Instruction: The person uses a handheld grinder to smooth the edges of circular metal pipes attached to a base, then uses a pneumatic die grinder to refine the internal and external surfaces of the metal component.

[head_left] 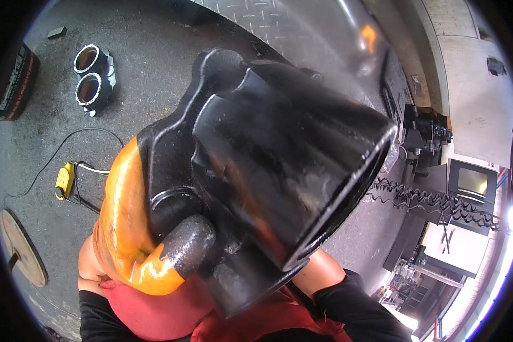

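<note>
A large black metal casting [268, 148] fills the middle of the head view, held up close to my body. It has a wide, flared open end tilted to the lower right and rounded lobes on its left. My left hand [132, 211], in an orange glove with dark grey fingertips, wraps round the casting's lower left side and grips it. From the lower right my bare right forearm [325, 271] reaches in behind the flared end. The casting hides my right hand, so its fingers cannot be made out.
On the dark floor [142, 80] at far left sit a double-ringed metal part [90, 77] and a black bin [18, 85]. Nearer are a yellow cable socket [65, 179] and a round disc [24, 248]. Coiled black cables [439, 205] and machinery [424, 134] stand at right.
</note>
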The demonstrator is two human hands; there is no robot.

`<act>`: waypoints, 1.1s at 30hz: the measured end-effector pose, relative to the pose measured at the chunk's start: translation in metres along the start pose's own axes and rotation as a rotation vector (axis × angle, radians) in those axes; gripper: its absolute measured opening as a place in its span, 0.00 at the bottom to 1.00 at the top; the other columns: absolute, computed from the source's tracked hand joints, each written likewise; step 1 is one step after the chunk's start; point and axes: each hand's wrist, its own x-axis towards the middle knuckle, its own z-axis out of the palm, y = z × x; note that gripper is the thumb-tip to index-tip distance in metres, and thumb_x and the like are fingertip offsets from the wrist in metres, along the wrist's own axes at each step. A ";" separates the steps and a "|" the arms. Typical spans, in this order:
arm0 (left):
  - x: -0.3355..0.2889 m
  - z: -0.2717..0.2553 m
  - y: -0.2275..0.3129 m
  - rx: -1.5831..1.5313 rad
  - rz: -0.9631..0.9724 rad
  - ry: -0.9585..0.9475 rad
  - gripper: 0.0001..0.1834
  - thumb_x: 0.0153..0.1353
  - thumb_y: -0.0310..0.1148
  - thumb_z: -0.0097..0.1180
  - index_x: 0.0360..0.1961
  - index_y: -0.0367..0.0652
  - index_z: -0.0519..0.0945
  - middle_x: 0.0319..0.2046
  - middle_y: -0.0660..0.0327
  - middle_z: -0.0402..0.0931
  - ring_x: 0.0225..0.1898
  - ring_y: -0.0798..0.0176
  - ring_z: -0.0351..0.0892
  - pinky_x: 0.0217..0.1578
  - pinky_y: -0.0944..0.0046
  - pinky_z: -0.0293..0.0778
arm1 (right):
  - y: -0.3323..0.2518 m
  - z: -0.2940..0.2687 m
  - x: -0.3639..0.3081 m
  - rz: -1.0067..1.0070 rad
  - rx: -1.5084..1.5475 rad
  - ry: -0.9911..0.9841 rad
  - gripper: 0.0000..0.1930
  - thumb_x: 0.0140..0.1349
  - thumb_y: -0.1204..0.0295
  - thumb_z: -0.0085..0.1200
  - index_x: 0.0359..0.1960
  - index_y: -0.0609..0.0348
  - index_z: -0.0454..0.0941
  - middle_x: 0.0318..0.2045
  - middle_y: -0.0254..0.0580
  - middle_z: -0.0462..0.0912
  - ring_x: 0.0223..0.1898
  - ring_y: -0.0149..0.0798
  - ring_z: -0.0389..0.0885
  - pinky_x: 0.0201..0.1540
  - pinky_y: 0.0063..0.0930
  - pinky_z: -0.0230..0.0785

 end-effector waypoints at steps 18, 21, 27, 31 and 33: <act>-0.003 -0.006 0.010 0.023 -0.054 0.006 0.46 0.62 0.34 0.69 0.75 0.34 0.56 0.69 0.51 0.66 0.70 0.60 0.66 0.68 0.56 0.64 | 0.012 0.006 0.003 0.020 -0.001 0.003 0.27 0.74 0.60 0.54 0.66 0.65 0.65 0.50 0.39 0.81 0.50 0.34 0.78 0.52 0.31 0.74; 0.006 -0.001 0.003 -0.011 -0.102 0.029 0.46 0.61 0.34 0.69 0.75 0.34 0.56 0.69 0.51 0.66 0.70 0.60 0.66 0.68 0.55 0.64 | 0.017 0.003 0.000 0.032 -0.025 0.032 0.27 0.74 0.60 0.54 0.66 0.65 0.65 0.50 0.39 0.81 0.49 0.34 0.78 0.52 0.31 0.74; 0.025 -0.005 -0.043 -0.033 0.013 0.153 0.38 0.63 0.35 0.67 0.70 0.34 0.64 0.61 0.54 0.74 0.61 0.61 0.75 0.62 0.61 0.71 | 0.039 -0.009 0.048 0.107 -0.808 0.021 0.28 0.74 0.54 0.49 0.62 0.69 0.68 0.40 0.57 0.83 0.42 0.46 0.82 0.48 0.37 0.76; 0.046 -0.039 -0.104 0.042 0.003 0.268 0.30 0.65 0.22 0.55 0.67 0.27 0.65 0.59 0.53 0.74 0.60 0.61 0.76 0.62 0.62 0.71 | 0.057 -0.031 0.053 0.085 -1.106 0.246 0.25 0.67 0.55 0.57 0.54 0.67 0.77 0.45 0.66 0.84 0.49 0.61 0.84 0.51 0.49 0.76; 0.069 -0.060 -0.147 0.124 0.019 0.282 0.34 0.64 0.19 0.55 0.71 0.25 0.61 0.65 0.49 0.72 0.63 0.59 0.74 0.64 0.62 0.70 | 0.066 -0.063 0.033 -0.051 -1.065 0.356 0.25 0.60 0.56 0.63 0.51 0.65 0.80 0.45 0.63 0.85 0.51 0.62 0.83 0.54 0.50 0.75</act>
